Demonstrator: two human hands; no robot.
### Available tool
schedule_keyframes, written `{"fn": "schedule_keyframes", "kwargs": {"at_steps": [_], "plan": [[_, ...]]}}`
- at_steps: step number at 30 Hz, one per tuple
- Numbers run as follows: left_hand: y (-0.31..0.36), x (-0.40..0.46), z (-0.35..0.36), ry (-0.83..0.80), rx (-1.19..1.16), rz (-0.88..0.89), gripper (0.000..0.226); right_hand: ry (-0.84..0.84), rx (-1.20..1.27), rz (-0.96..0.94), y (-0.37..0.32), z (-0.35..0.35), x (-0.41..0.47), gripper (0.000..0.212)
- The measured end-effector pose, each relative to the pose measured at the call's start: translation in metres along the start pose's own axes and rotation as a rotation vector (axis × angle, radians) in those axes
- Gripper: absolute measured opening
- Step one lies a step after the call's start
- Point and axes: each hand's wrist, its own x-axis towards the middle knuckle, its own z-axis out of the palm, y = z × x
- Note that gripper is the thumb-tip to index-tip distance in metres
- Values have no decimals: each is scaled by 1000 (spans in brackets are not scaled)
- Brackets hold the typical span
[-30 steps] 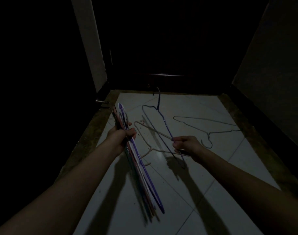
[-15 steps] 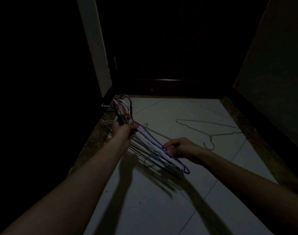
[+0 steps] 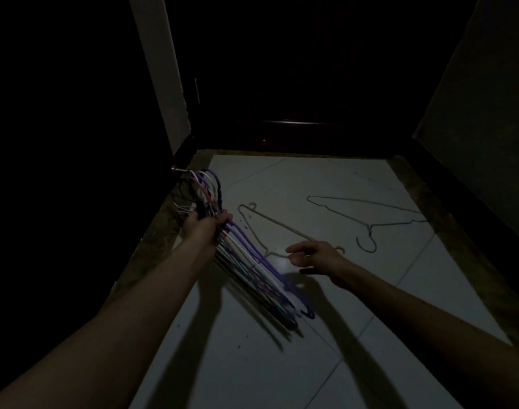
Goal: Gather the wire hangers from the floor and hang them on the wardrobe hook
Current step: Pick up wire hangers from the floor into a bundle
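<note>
1. Left hand [image 3: 206, 227] grips the bundle of hangers [image 3: 252, 261] near their necks; hooks point up and away, long axis slanting down-right.
2. Right hand [image 3: 314, 256] hovers with its grip open, fingers seemingly just over the pale hanger [image 3: 270, 222] on the floor [image 3: 311, 364].
3. The grey hanger [image 3: 367, 214] lies further right, its hook pointing toward the person

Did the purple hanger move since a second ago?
Yes. The purple hanger has left the floor tiles, where the right hand was picking it up, and gone left into the bundle that the left hand grips.
</note>
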Motion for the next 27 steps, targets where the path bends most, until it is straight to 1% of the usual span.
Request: {"fn": "schedule_keyframes", "kwargs": {"at_steps": [3,5,7,10,11,14,17,18,20,21,23,25,27], "plan": [[-6,6,-6,-4,27,16,47,151,-53,-17,16,1,19,30],[-10,13,-10,7,52,20,42,209,-76,-8,30,1,36,35],[-11,15,-12,5,79,34,37,231,-116,4,45,2,49,40],[-15,19,-15,-1,108,46,31,221,-18,65,67,8,67,49],[-17,20,-17,-2,127,48,30,236,-27,71,71,10,70,53],[-22,26,-23,-8,157,42,31,301,-193,32,81,13,78,60],[-24,30,-27,-21,157,11,36,348,-318,23,87,15,82,52],[-24,31,-27,-28,154,6,37,373,-345,11,90,16,83,45],[-27,32,-26,-35,158,-4,39,419,-386,20,99,19,85,26],[-29,31,-25,-37,162,-11,39,440,-386,35,99,20,83,23],[-32,31,-23,-37,167,-22,40,435,-353,56,100,20,79,26],[-33,31,-20,-45,175,-19,40,385,-317,49,95,22,74,13],[-31,29,-17,-60,179,-6,39,377,-127,-6,85,24,68,14]]}}
